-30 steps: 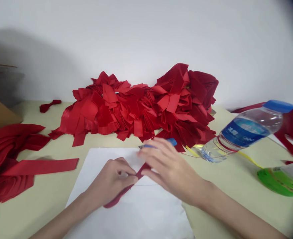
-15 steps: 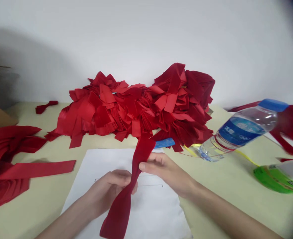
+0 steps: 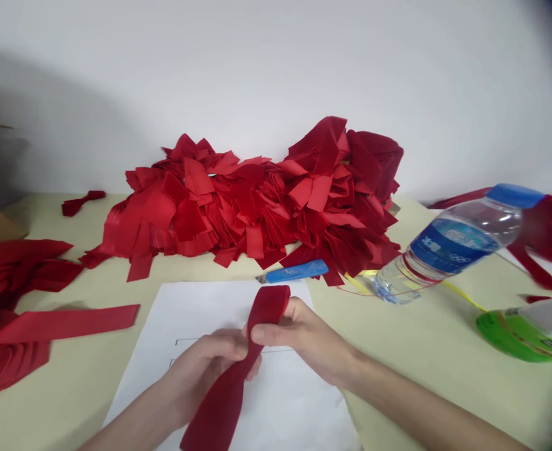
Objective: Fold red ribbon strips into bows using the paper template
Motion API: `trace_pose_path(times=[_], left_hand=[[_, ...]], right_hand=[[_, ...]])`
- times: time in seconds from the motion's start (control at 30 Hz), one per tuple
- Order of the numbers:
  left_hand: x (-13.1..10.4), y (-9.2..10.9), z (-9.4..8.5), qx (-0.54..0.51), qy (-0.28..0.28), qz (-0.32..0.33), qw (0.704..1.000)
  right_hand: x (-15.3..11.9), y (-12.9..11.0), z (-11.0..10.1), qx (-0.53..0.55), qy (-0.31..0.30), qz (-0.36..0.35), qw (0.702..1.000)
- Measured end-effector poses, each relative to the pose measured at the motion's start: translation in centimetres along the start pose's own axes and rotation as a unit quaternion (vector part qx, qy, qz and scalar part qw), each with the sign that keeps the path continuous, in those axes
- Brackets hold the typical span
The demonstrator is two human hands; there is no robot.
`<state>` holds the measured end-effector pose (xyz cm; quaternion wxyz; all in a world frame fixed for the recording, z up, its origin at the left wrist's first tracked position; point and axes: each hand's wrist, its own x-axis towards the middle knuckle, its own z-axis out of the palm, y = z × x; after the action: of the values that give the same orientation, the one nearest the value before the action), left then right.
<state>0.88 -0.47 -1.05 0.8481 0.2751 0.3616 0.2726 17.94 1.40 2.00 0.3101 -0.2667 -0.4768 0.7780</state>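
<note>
Holding a red ribbon strip (image 3: 217,401) in front of me, I have both hands closed on it above the white paper (image 3: 299,407). My left grip (image 3: 205,360) wraps the narrowed middle, thumb on the near face and fingertips showing past the far edge; my right grip (image 3: 306,338) pinches the upper part, thumb across its front and fingers behind. The strip's lower end widens and hangs toward me. On the paper I see thin black ruled lines (image 3: 186,341) with short ticks at their left ends, partly hidden by my hands, and no words I can read. Just beyond the sheet lies a blue cutter (image 3: 299,270), any marking on its handle too faint to make out. Farther right, a clear bottle (image 3: 485,219) lies tilted, its blue label (image 3: 449,244) carrying white characters too blurred for me to read and small interlocking rings. Near it, a green-and-white item (image 3: 515,338) bears dark lettering, also illegible. A big heap of red ribbon pieces (image 3: 248,207) fills the back of the tabletop (image 3: 412,341), and more red strips (image 3: 17,282) lie to my left.
</note>
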Motion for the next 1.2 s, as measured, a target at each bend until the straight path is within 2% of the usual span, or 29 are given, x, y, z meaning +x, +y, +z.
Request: trace_pose_path(times=[0.17, 0.33, 0.53, 0.73, 0.9, 1.1, 1.2], left_hand=[[-0.4, -0.4, 0.2, -0.055, -0.001, 0.022, 0.998], [-0.2, -0.8, 0.2, -0.093, -0.043, 0.021, 0.995], [-0.1, -1.4, 0.0, -0.093, -0.094, 0.029, 0.991], [0.0, -1.6, -0.1, -0.082, -0.147, 0.004, 0.986], [-0.1, -1.1, 0.1, -0.041, -0.162, -0.033, 0.985], [0.2, -1.2, -0.7, -0.017, -0.191, -0.034, 0.981], [0.2, -1.4, -1.0, 0.001, -0.184, -0.038, 0.982]], right_hand=[[-0.2, -0.4, -0.8, -0.001, -0.050, 0.024, 0.998], [0.1, -0.3, -1.7, 0.012, -0.120, 0.054, 0.991], [0.5, 0.7, -1.6, 0.029, -0.096, 0.058, 0.993], [0.6, 1.0, -1.3, -0.009, -0.068, 0.022, 0.997], [0.5, 1.0, -1.3, -0.017, -0.112, 0.051, 0.992], [0.3, 0.8, -1.1, -0.024, -0.149, 0.080, 0.985], [0.3, 0.9, -1.0, -0.035, -0.133, 0.058, 0.989]])
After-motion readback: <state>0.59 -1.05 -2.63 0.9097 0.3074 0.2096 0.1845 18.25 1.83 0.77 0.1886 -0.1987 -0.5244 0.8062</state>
